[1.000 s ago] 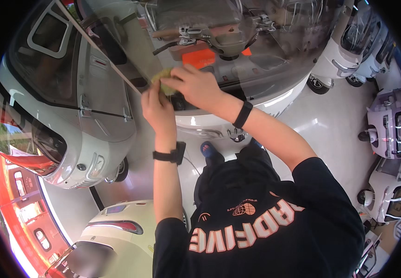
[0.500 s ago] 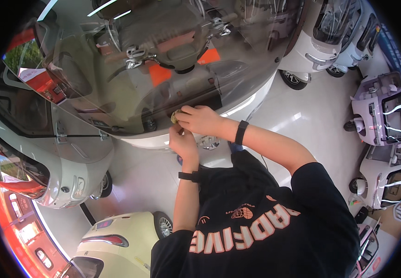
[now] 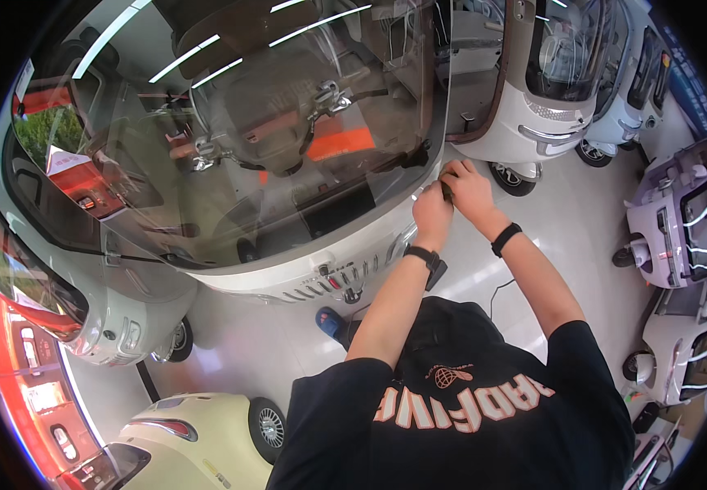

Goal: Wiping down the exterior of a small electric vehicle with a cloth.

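Close together at the right front corner of a white vehicle's windshield [image 3: 304,196], my two hands meet. My left hand [image 3: 433,219] is closed, with a small pale tip showing beside its fingers; what it grips is mostly hidden. My right hand [image 3: 471,194] has its fingers bent over a small dark olive piece [image 3: 447,193], which lies between both hands. Whether that piece is cloth or sponge I cannot tell. Below the glass runs the white front panel [image 3: 247,282] with slots and a small lamp-like fitting [image 3: 334,281].
A grey-white vehicle [image 3: 137,302] stands at the left, a cream one [image 3: 198,441] at the lower left. More small vehicles line the right side, among them a lilac one [image 3: 672,220]. A thin dark cable [image 3: 496,298] lies on the pale tiled floor [image 3: 288,343].
Both hands have moved right, from the middle of the windshield's lower edge to its right corner. The view has shifted, and more of the front panel shows below the glass.
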Tool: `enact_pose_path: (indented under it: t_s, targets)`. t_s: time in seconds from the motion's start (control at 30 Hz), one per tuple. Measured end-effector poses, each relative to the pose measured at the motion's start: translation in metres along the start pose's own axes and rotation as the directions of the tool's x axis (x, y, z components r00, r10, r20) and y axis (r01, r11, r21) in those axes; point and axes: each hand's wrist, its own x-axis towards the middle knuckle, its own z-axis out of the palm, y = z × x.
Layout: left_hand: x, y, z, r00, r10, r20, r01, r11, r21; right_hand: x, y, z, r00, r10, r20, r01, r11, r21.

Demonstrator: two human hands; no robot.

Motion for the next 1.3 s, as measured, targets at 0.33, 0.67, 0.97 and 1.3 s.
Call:
enact_pose_path:
  t_s: [0.33, 0.67, 0.97, 1.3]
  targets:
    - [0.081, 0.113, -0.262, 0.621, 0.573, -0.535, -0.507, 0.814, 0.284, 0.172, -0.050, -0.149, 0.690, -0.110, -0.715, 0.386, 0.892, 0.235]
    - [0.110, 0.077, -0.276, 0.656, 0.605, -0.451, -0.340, 0.770, 0.539, 0.204, -0.079, -0.088, 0.767, -0.013, -0.642, 0.355, 0.842, 0.407]
    - [-0.007, -0.047, -0.124, 0.895, 0.206, -0.395, -0.112, 0.962, 0.249, 0.073, -0.071, 0.006, 0.918, -0.283, -0.279, 0.380, 0.830, 0.408]
    - [-0.049, -0.021, -0.009, 0.993, 0.053, 0.106, -0.068, 0.988, 0.142, -0.041, 0.024, 0.031, 0.965, -0.234, 0.118, 0.192, 0.938, 0.290]
